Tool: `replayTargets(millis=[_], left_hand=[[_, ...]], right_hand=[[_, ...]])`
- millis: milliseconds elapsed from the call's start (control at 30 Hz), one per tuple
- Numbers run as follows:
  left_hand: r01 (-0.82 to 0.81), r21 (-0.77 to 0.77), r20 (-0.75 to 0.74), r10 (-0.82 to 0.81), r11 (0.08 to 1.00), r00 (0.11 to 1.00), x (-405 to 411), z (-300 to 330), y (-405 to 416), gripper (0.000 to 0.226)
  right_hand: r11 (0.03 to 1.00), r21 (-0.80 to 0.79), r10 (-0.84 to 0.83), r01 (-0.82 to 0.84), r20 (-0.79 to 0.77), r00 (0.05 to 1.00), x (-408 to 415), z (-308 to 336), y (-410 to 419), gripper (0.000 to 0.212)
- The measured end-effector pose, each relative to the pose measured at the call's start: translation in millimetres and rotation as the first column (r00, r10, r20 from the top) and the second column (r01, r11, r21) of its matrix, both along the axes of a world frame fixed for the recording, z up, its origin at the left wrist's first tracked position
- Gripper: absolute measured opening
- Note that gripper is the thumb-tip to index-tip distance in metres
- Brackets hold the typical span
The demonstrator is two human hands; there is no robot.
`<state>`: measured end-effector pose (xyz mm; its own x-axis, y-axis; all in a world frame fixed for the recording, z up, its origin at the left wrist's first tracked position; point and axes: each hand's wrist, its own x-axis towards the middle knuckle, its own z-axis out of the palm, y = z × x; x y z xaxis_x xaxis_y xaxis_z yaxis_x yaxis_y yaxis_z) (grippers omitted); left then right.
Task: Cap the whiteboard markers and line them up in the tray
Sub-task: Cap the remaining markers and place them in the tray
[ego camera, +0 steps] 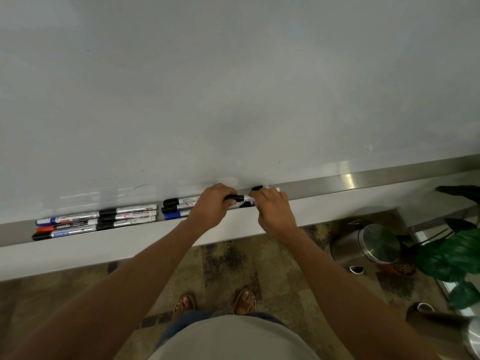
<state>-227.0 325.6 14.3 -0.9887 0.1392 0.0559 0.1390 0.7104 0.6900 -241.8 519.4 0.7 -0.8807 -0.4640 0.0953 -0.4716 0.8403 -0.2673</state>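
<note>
My left hand (214, 205) grips the black end of a marker (240, 197) held just above the whiteboard tray (337, 181). My right hand (272, 206) grips the marker's white barrel end. The join between cap and barrel is partly hidden by my fingers. Another marker (265, 188) with a black cap lies in the tray behind my right hand. Three capped markers (172, 209), two black and one blue, lie stacked left of my left hand. Several capped markers (96, 222) in blue, red and black lie in rows at the tray's left end.
The whiteboard (233, 87) fills the upper view. A white ledge (130, 242) runs below the tray. On the patterned carpet to the right stand a steel pedal bin (368, 245) and a leafy potted plant (449, 253). A metal object (465, 331) sits bottom right.
</note>
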Motion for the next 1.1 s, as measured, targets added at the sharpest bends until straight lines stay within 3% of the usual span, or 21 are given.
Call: replayTargets(millis=[100,200,300,500,733,900,1000,1100], left_hand=[[0.008,0.051,0.013,-0.009,0.999,1.000,4,2,-1,0.014],[0.064,0.097,-0.008,-0.064,0.993,0.998,15,1,6,0.011],[0.056,0.181,-0.017,-0.054,0.982,0.998,28,-1,16,0.013],[-0.006,0.246,-0.063,0.023,0.969,0.998,32,0,21,0.019],[0.000,0.266,-0.083,0.023,0.964,0.996,30,1,25,0.023],[0.033,0.237,-0.065,-0.019,0.971,0.998,21,1,28,0.023],[0.098,0.132,-0.056,-0.091,0.986,0.994,14,-3,31,0.018],[0.078,-0.016,-0.076,-0.079,0.997,0.994,10,-11,39,0.028]], right_hand=[[0.999,-0.054,0.014,-0.009,0.101,0.995,3,1,1,0.027],[0.996,-0.071,-0.035,0.053,0.242,0.970,5,10,-2,0.058],[0.996,0.004,-0.090,0.094,0.327,0.941,5,16,-4,0.074],[0.987,-0.040,-0.111,0.158,0.545,0.831,-2,14,-4,0.068],[0.943,-0.107,-0.225,0.314,0.486,0.844,-1,8,-7,0.065],[0.925,-0.133,-0.282,0.357,0.391,0.876,6,3,-4,0.079],[0.946,-0.105,-0.253,0.306,0.348,0.902,10,0,5,0.077],[0.946,-0.131,-0.251,0.296,0.276,0.928,9,-8,26,0.065]])
